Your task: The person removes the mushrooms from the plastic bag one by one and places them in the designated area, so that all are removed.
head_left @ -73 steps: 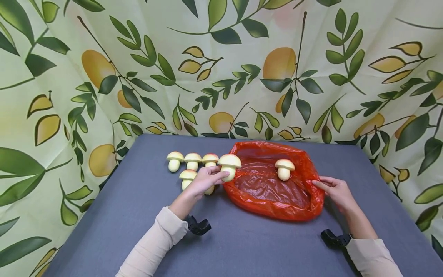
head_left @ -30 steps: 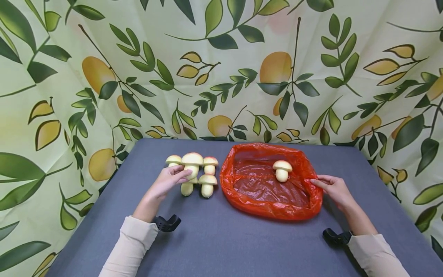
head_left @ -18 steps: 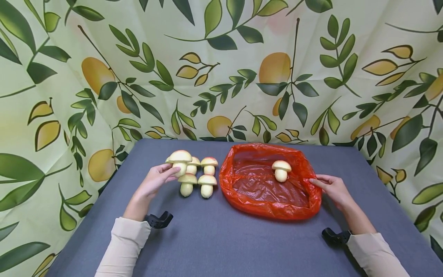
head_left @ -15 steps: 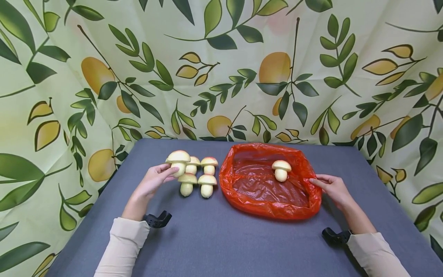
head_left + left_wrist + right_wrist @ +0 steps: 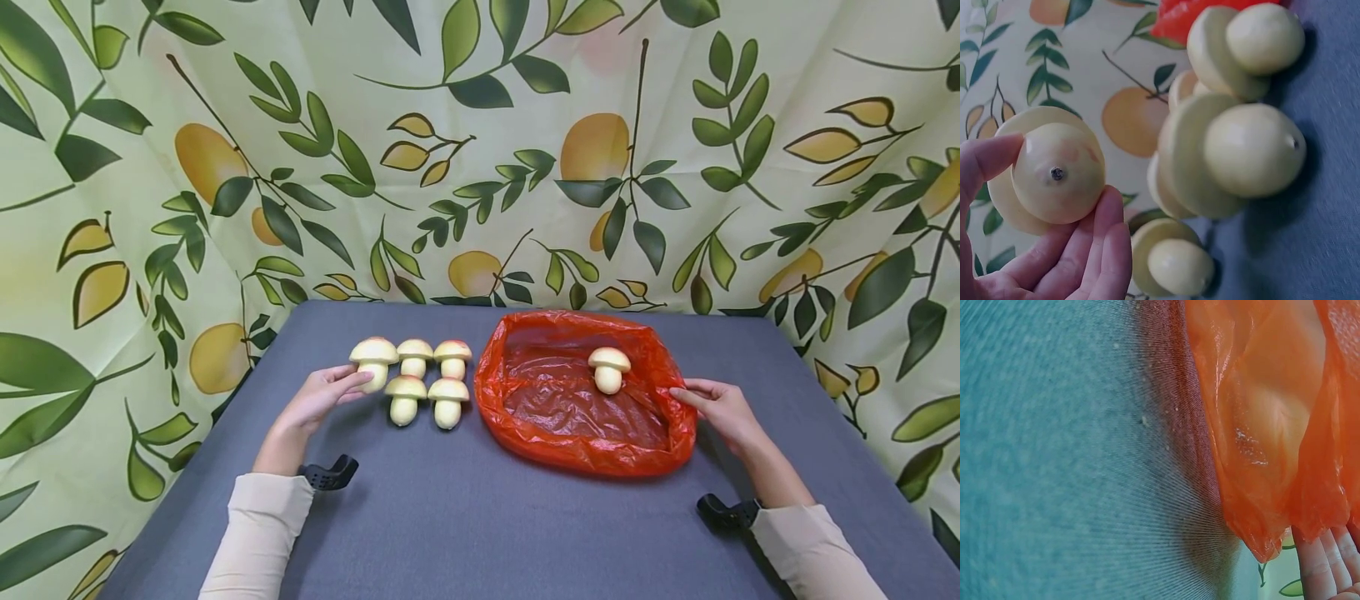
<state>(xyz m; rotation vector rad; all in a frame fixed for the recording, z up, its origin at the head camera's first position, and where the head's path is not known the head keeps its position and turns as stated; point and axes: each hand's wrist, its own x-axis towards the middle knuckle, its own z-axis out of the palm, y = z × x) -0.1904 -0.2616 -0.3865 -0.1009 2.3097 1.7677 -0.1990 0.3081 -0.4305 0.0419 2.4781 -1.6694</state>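
Note:
My left hand (image 5: 317, 398) pinches the stem of a pale yellow mushroom (image 5: 371, 377), cap up, at the left end of the mushroom group. In the left wrist view, thumb and fingers curl round its rounded stem (image 5: 1057, 181). Several like mushrooms with reddish cap tops stand in two rows beside it, among them a front one (image 5: 448, 402). The held mushroom overlaps the one behind it in the head view. On the right, my right hand (image 5: 723, 410) grips the rim of an open red plastic bag (image 5: 585, 458). Another mushroom (image 5: 609, 372) lies in the bag.
A grey-blue cloth (image 5: 510, 533) covers the table. Behind and along the sides hangs a leaf-and-fruit patterned curtain (image 5: 480, 167). Black wrist cameras (image 5: 332, 473) sit below both hands.
My left hand has carried the mushroom leftward from the bag's left rim, past the other mushrooms, and lowered it at the row's left end. My right hand keeps its grip on the bag.

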